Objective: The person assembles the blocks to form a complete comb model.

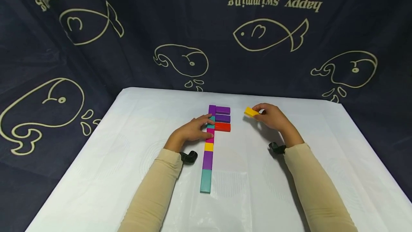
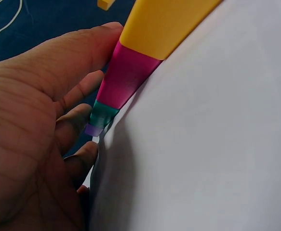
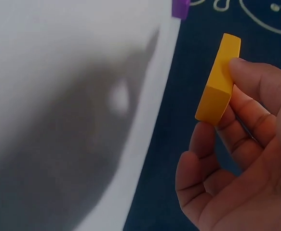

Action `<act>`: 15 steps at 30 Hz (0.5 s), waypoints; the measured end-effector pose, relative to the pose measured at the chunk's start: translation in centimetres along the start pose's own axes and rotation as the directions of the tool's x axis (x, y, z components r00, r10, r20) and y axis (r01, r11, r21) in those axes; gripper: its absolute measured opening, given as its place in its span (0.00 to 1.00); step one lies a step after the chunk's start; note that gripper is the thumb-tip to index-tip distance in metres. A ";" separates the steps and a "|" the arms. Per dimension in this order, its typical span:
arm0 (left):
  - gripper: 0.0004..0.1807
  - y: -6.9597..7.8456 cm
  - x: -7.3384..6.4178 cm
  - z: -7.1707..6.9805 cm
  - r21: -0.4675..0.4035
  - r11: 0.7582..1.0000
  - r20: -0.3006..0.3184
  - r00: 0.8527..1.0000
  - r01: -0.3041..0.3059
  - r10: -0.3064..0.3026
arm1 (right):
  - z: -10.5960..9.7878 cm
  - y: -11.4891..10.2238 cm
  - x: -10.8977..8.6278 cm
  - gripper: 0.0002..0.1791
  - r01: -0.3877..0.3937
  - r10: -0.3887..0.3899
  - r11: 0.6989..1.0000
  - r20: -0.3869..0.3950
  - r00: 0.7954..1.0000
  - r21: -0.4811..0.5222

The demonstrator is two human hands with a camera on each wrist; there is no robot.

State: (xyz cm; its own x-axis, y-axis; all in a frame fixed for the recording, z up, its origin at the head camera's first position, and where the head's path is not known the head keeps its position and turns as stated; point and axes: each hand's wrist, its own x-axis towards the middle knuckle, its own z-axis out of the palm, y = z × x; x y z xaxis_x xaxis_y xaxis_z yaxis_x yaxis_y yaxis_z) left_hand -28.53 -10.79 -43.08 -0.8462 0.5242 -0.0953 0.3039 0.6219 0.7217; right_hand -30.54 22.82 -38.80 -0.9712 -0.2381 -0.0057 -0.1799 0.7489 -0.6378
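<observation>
My right hand (image 1: 270, 116) pinches a yellow block (image 1: 249, 112) between thumb and fingers, to the right of the laid-out blocks. The right wrist view shows the thumb on one face of it and fingertips under its end. Relaxed fingers of my left hand (image 1: 192, 130) rest along a column of blocks, over the teal part (image 1: 210, 126), with the thumb at the magenta block (image 1: 209, 140). Nearer in the column come a yellow block (image 1: 209, 147), a purple block (image 1: 207, 160) and a teal block (image 1: 206, 181). A purple block (image 1: 212, 109) tops it.
Two purple blocks, the far one (image 1: 222, 110) and the near one (image 1: 222, 119), and a red block (image 1: 222, 127) stick out rightward from the column's far part. All lie on a white-covered table (image 1: 128, 128). A dark curtain (image 1: 206, 17) with fish drawings hangs behind.
</observation>
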 end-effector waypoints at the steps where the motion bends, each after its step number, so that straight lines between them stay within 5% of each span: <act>1: 0.26 0.0 0.0 0.0 0.001 1.000 0.000 1.000 0.004 -0.004 | 0.1 -0.3 -0.1 0.18 0.012 -0.012 1.000 0.004 1.000 -0.001; 15: 0.25 -0.2 0.1 0.0 0.017 1.000 0.004 1.000 -0.007 0.007 | 2.3 -3.8 -1.4 0.14 0.180 -0.175 0.981 0.073 0.982 -0.066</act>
State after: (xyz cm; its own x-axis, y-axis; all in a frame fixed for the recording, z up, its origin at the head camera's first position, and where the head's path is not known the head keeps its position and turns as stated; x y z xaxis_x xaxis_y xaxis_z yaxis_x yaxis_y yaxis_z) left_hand -28.66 -10.84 -43.23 -0.8424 0.5308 -0.0929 0.3175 0.6282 0.7103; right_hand -28.13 18.86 -38.14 -0.9106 -0.4104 0.0499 -0.3618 0.7328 -0.5763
